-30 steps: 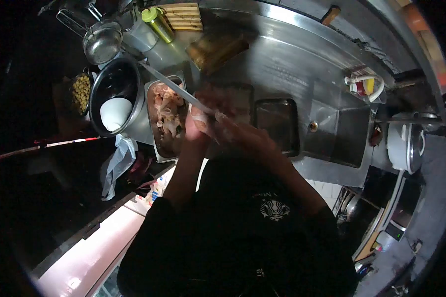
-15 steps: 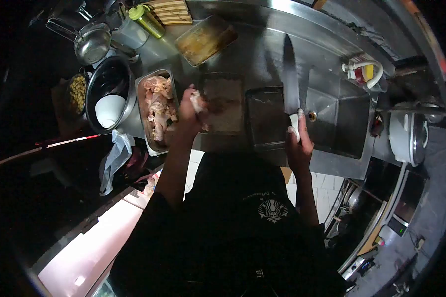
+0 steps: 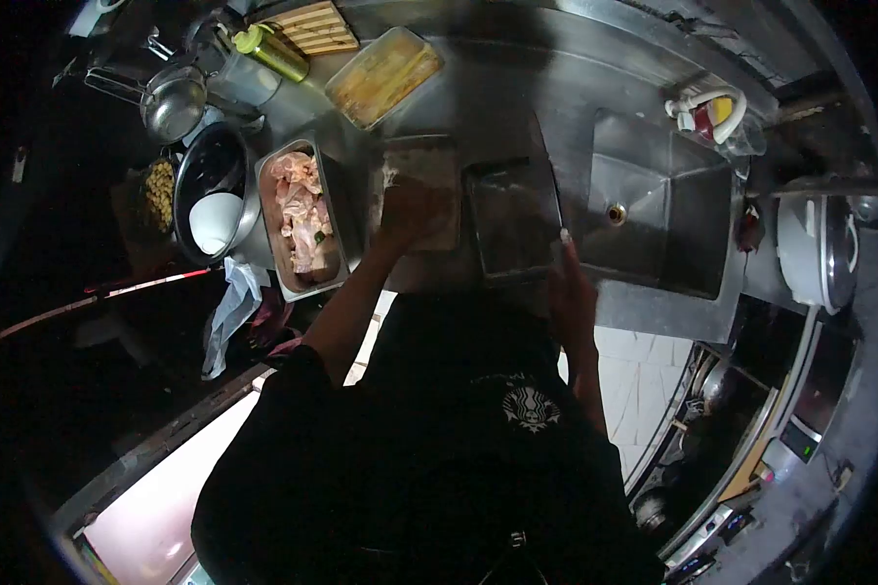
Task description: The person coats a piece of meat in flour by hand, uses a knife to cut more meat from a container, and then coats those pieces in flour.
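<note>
- The left hand (image 3: 412, 210) is pressed on pale meat (image 3: 392, 179) on the board (image 3: 437, 161); whether it is gripped cannot be told.
- The right hand (image 3: 568, 283) is closed round the knife (image 3: 548, 175), whose blade points away beside the tray (image 3: 507, 224).
- The meat is best pinned firmly with fingertips tucked back.
- The meat looks soft and slick; the tray is hard, glossy steel and rectangular.
</note>
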A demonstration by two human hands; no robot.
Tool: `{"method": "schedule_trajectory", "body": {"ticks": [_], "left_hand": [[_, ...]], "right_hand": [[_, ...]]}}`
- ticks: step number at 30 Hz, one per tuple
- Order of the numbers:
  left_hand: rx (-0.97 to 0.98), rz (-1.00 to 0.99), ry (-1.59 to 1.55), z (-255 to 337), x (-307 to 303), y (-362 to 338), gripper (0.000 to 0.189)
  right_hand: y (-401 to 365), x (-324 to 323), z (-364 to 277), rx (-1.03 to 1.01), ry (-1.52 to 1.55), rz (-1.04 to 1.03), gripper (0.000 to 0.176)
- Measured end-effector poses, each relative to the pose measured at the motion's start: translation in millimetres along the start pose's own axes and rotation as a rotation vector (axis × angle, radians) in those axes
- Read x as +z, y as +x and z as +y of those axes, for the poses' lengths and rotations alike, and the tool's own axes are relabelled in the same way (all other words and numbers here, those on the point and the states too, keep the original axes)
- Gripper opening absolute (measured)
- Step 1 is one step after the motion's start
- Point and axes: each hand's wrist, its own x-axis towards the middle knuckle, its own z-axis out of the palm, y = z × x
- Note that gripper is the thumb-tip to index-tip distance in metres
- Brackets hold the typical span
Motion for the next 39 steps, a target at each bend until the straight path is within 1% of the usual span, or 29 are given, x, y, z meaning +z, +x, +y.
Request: {"method": "schedule_trajectory", "body": {"ticks": [1,3,5,7,9,10,12,13,16,17,20,23,24,26,27,29,30,32,33,35,36,38,39], "left_hand": [[-0.035,-0.002,0.005,1,-13,-2,0.038],[-0.053,0.178,0.027,-1,-45,-5,0.033],[-0.024,0.533,0.080,-6,-91,-19,0.028],[-0.407,0.204,0.214,-31,-112,-59,0.023],[-0.641,0.329,0.117,-59,-145,-82,0.018],[-0.666,0.624,-0.035,-72,-178,-78,0.016],[-0.652,0.420,0.060,-114,-183,-119,0.017],[-0.642,0.316,0.101,-124,-185,-135,0.017],[-0.857,-0.086,0.035,-126,-168,-163,0.018],[-1.029,-0.240,0.079,-132,-143,-173,0.020],[-1.007,-0.448,-0.180,-91,-151,-155,0.024],[-0.555,0.175,-0.202,-90,-113,-174,0.035],[-0.504,0.082,-0.128,-89,-111,-175,0.038],[-0.399,-0.098,0.028,-88,-111,-177,0.045],[-0.420,-0.087,0.059,-84,-117,-175,0.047],[-0.457,-0.062,0.120,-78,-130,-168,0.051],[-0.344,-0.079,0.170,-83,-122,-169,0.053],[-0.116,-0.113,0.274,-103,-100,-168,0.058],[-0.096,-0.158,0.278,-104,-102,-164,0.061],[-0.055,-0.244,0.295,-105,-108,-156,0.068],[-0.074,-0.284,0.263,-104,-115,-152,0.070],[-0.107,-0.364,0.204,-103,-129,-142,0.073],[-0.117,-0.315,0.164,-102,-129,-140,0.067]], "right_hand": [[0,0,1,0.006,-0.013,-0.019,0.054],[4,-2,0,0.067,-0.065,-0.075,0.055],[8,-7,-10,0.174,-0.132,-0.157,0.056],[15,-6,-23,0.175,-0.241,-0.177,0.056],[13,0,-20,0.090,-0.127,-0.067,0.052],[15,4,-23,0.122,-0.085,-0.072,0.051],[21,10,-31,0.189,-0.008,-0.081,0.050],[23,14,-33,0.156,-0.021,-0.089,0.050],[30,26,-45,0.075,-0.058,-0.123,0.049],[32,27,-54,0.058,-0.072,-0.143,0.049],[36,35,-60,-0.027,-0.026,-0.197,0.048],[39,43,-64,-0.126,-0.025,-0.247,0.048],[40,45,-67,-0.161,-0.040,-0.265,0.049],[40,50,-75,-0.006,-0.101,-0.298,0.049],[40,52,-77,0.071,-0.129,-0.313,0.049],[37,55,-73,0.003,-0.087,-0.316,0.051],[37,54,-71,-0.032,-0.068,-0.317,0.051],[38,53,-74,-0.017,-0.033,-0.333,0.052],[36,52,-75,-0.005,-0.015,-0.345,0.052],[36,51,-73,-0.078,-0.058,-0.326,0.052],[37,50,-72,-0.116,-0.079,-0.311,0.052],[37,40,-75,-0.054,-0.065,-0.331,0.052],[36,35,-76,-0.020,-0.057,-0.341,0.052]]}}
